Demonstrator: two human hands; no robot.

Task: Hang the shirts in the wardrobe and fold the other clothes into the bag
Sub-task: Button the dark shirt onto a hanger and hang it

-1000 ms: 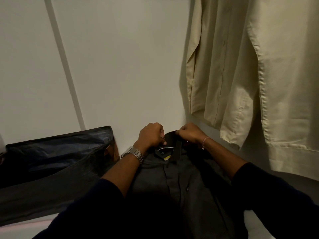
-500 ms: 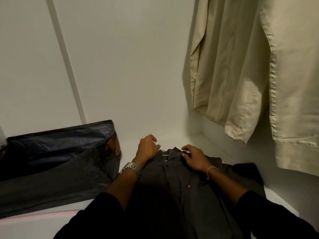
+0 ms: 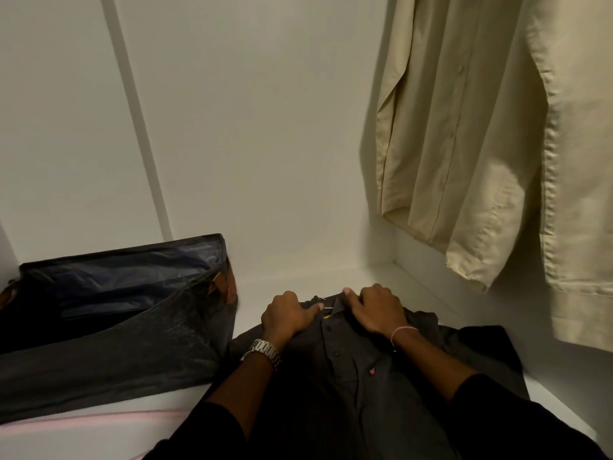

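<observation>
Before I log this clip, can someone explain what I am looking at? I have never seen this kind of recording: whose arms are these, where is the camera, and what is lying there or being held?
There is no machine here. The picture comes from a wide-angle camera worn on a person's head, looking forward and down, so the two arms reaching in from the bottom are that person's own. The left hand, with a metal watch on its wrist, and the right hand, with a thin bracelet, both grip the collar of a dark button-up shirt that lies flat on the white wardrobe floor. A thin pale line shows at the collar, perhaps a hanger; I cannot say for sure. To the left lies an open dark bag. At upper right a cream shirt hangs already.
</observation>
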